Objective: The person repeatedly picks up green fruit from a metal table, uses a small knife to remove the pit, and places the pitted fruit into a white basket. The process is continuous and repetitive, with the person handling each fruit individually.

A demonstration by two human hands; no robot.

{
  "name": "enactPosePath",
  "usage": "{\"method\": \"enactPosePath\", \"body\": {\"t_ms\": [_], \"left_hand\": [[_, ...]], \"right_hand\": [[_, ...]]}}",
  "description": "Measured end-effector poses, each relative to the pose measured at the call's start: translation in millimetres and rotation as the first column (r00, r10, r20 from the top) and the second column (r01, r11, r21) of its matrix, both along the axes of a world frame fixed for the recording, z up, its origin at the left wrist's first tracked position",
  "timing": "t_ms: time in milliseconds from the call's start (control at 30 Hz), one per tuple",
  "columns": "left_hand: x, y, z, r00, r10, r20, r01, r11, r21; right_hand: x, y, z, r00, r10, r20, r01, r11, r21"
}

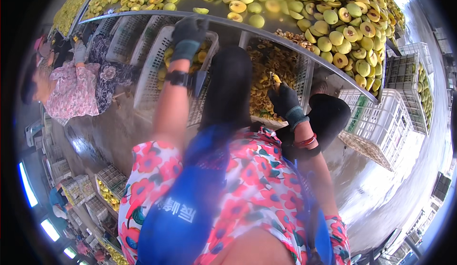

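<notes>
My left hand [190, 33], in a dark glove and blurred, is at the rim of the metal table [228, 19], above a white plastic crate [153, 68] with yellow-green fruit halves in it. Whether it holds anything cannot be told. My right hand [284, 99], gloved too, is closed on a small tool with a yellow part [275, 78], only partly visible. It is over a crate of brownish fruit scraps [262, 65]. Halved yellow-green fruits [353, 33] are heaped on the table. A small pile of pits [294, 38] lies near its rim.
A person in a pink patterned top [73, 86] sits at the left beside more crates [125, 38]. A white crate [375, 122] stands on the wet floor at the right, near a stacked crate of fruit [408, 83]. More crates [110, 183] are at the lower left.
</notes>
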State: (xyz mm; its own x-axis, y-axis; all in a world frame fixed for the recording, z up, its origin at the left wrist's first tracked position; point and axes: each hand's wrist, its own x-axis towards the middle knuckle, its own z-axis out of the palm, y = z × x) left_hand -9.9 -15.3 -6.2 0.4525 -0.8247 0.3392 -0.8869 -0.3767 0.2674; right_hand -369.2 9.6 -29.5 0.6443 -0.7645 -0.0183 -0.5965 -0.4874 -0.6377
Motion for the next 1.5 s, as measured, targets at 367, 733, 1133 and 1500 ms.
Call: {"method": "enactPosePath", "body": {"t_ms": [367,733,1133,1500], "left_hand": [[-14,-126,-57,0.995,-0.088,-0.052,0.102,0.843,0.529],[-129,-26,20,0.23,-0.553,-0.801,0.358,0.813,-0.459],[-199,48,75,0.156,-0.727,-0.668,0.308,0.678,-0.667],[-216,53,93,0.196,-0.527,-0.827,0.194,0.847,-0.494]], "right_hand": [[-7,-12,-57,0.996,0.056,-0.075,-0.048,0.993,0.108],[21,-15,48,0.874,-0.038,0.484,0.069,0.997,-0.045],[26,10,84,0.882,-0.136,0.452,0.134,0.99,0.036],[16,11,32,0.869,-0.093,0.486,-0.046,0.963,0.265]]}}
